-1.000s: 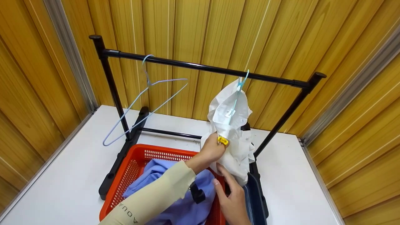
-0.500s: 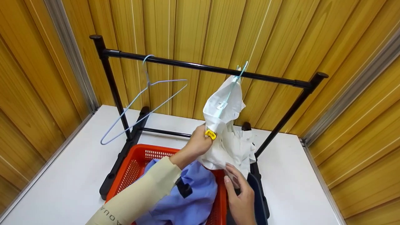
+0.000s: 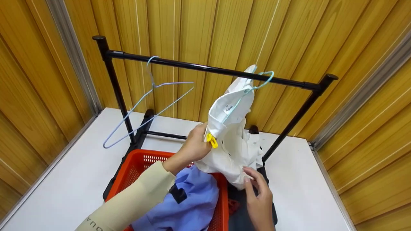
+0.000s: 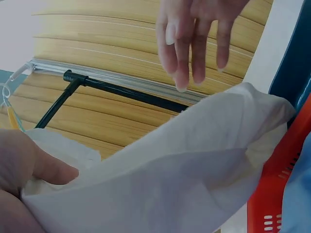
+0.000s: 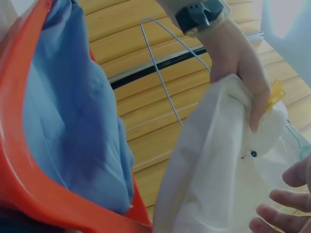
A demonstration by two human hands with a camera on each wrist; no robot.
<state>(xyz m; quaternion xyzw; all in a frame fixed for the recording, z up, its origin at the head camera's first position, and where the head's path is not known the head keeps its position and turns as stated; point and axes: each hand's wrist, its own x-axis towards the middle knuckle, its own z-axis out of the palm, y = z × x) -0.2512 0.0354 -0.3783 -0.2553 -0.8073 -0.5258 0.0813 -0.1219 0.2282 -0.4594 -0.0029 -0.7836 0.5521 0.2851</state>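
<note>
A white collared garment [image 3: 231,154] with small dark buttons hangs on a turquoise hanger [image 3: 269,80], hooked over the black rail. My left hand [image 3: 194,144] grips its cloth by the front edge near the collar, the thumb pressed on it in the left wrist view. A yellow clothespin [image 3: 212,140] sits at the collar edge beside that thumb. My right hand [image 3: 260,195] is at the lower part of the garment, overlapping its edge in the head view. Both wrist views show the right fingers [image 5: 282,218] spread and apart from the cloth.
Below stands a red basket [image 3: 154,152] with a blue garment [image 3: 200,195] in it. A dark container [image 3: 239,211] is under my right hand. On the left of the black rack [image 3: 192,65] hangs a bare lilac hanger [image 3: 173,83]. Wood-patterned walls [image 3: 369,96] enclose the white table [image 3: 305,186].
My left hand has drawn the garment's front left and toward me, and the collar with its clothespin moved along. The hanger has turned on the rail. My right hand has shifted right.
</note>
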